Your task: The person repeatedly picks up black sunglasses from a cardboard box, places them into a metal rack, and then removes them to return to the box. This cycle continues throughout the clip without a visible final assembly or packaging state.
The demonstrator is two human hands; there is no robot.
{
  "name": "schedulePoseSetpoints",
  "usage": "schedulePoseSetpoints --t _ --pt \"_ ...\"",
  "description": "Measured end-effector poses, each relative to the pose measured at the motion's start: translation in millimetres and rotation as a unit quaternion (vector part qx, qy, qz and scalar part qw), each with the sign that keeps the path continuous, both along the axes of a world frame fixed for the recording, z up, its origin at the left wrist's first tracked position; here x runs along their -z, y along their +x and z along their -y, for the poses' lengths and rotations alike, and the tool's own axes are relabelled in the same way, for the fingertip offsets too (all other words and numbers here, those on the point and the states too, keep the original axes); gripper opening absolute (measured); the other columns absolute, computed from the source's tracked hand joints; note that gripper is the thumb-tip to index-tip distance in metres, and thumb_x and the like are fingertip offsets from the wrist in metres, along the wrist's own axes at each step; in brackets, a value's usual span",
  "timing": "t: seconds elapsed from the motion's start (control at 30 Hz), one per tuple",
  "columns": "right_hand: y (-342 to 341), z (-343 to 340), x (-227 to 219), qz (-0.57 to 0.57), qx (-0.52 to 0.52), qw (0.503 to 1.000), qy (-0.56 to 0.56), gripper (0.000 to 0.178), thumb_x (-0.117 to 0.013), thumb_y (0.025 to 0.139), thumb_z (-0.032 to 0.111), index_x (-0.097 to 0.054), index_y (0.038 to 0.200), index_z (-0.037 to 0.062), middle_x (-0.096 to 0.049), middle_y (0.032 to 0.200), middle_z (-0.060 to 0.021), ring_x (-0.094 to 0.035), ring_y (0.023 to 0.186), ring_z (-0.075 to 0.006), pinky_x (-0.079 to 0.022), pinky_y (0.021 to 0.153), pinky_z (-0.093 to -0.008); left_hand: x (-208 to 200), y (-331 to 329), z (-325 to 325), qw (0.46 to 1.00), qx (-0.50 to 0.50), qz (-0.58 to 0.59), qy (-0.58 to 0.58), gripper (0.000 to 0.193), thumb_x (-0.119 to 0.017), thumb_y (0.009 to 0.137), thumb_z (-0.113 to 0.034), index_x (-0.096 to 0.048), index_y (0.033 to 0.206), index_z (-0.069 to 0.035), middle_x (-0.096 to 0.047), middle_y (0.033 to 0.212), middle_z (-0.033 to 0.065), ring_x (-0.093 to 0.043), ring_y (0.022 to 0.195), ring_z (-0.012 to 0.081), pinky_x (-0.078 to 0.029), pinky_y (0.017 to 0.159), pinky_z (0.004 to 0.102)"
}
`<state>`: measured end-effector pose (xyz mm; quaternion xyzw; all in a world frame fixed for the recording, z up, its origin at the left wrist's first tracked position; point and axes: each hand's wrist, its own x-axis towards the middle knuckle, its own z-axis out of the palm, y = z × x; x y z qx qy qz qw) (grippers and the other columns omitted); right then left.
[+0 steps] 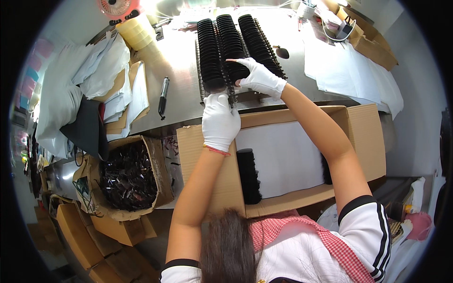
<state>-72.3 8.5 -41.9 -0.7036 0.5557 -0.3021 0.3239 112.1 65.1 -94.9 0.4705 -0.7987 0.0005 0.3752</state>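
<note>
Three long rows of thin dark lenses stand on edge in toothed racks: a left row (207,47), a middle row (227,33) and a right row (255,37). My right hand (264,79), in a white glove, has its thumb and forefinger around dark lenses (237,70) at the near end of the middle row. At the near end of the left row is my gloved left hand (220,120), its fingers curled below a tilted brownish lens (214,85). What those fingers grip is hidden. A loose dark lens (282,53) lies right of the racks.
An open cardboard box (365,141) before me holds a white sheet (288,160) and black rows at its sides. Left of it, a carton (163,177) holds many dark pieces. A marker (163,96), papers (137,89) and white sheets (339,70) lie on the metal table.
</note>
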Motion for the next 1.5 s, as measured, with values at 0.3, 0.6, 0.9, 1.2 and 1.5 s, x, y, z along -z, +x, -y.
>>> schedulePoseSetpoints --t 0.3,0.6,0.9,1.2,1.5 --pt "31 -14 37 0.052 0.102 0.977 -0.181 0.063 -0.067 0.083 -0.004 -0.050 0.143 0.0056 -0.062 0.134 -0.0160 -0.064 0.117 -0.0252 -0.049 0.098 -0.0297 4 2 0 1.000 -0.003 -0.009 -0.009 0.037 -0.070 0.071 -0.006 -0.050 0.101 0.000 -0.057 0.106 0.0209 -0.060 0.096 0.0386 -0.051 0.082 0.0447" --pt "70 -20 60 -0.090 0.141 0.895 -0.413 0.052 -0.053 0.086 -0.008 -0.054 0.137 0.0004 -0.062 0.131 -0.0212 -0.065 0.113 -0.0342 -0.053 0.096 -0.0372 11 4 5 0.999 0.006 -0.034 -0.016 0.027 -0.067 0.075 -0.006 -0.052 0.097 0.000 -0.057 0.095 0.0182 -0.058 0.096 0.0385 -0.051 0.082 0.0454" --pt "40 -64 -30 -0.047 0.061 0.948 -0.308 0.050 -0.056 0.082 -0.011 -0.062 0.129 0.0039 -0.068 0.123 -0.0138 -0.070 0.102 -0.0288 -0.055 0.085 -0.0283 -38 -20 -22 0.585 0.128 -0.715 0.360 0.052 -0.059 0.099 -0.036 -0.044 0.130 0.003 -0.059 0.117 0.0152 -0.057 0.109 0.0322 -0.045 0.098 0.0400" --pt "-2 -10 -26 0.173 0.112 0.978 -0.011 0.069 -0.061 0.092 0.016 -0.030 0.149 -0.0082 -0.043 0.149 -0.0251 -0.047 0.136 -0.0302 -0.038 0.113 -0.0363 -36 -34 -23 0.382 0.152 -0.707 0.575 0.005 -0.061 0.095 -0.015 -0.059 0.097 -0.011 -0.065 0.093 0.0043 -0.062 0.082 0.0160 -0.054 0.066 0.0294" --pt "2 69 -4 -0.001 0.078 0.997 0.016 0.069 -0.073 0.081 0.005 -0.043 0.142 -0.0075 -0.061 0.127 -0.0180 -0.060 0.114 -0.0189 -0.046 0.102 -0.0300 -10 -72 5 0.910 0.042 -0.234 0.340 0.034 -0.057 0.091 -0.011 -0.058 0.122 0.002 -0.056 0.124 0.0234 -0.061 0.107 0.0415 -0.049 0.097 0.0448"
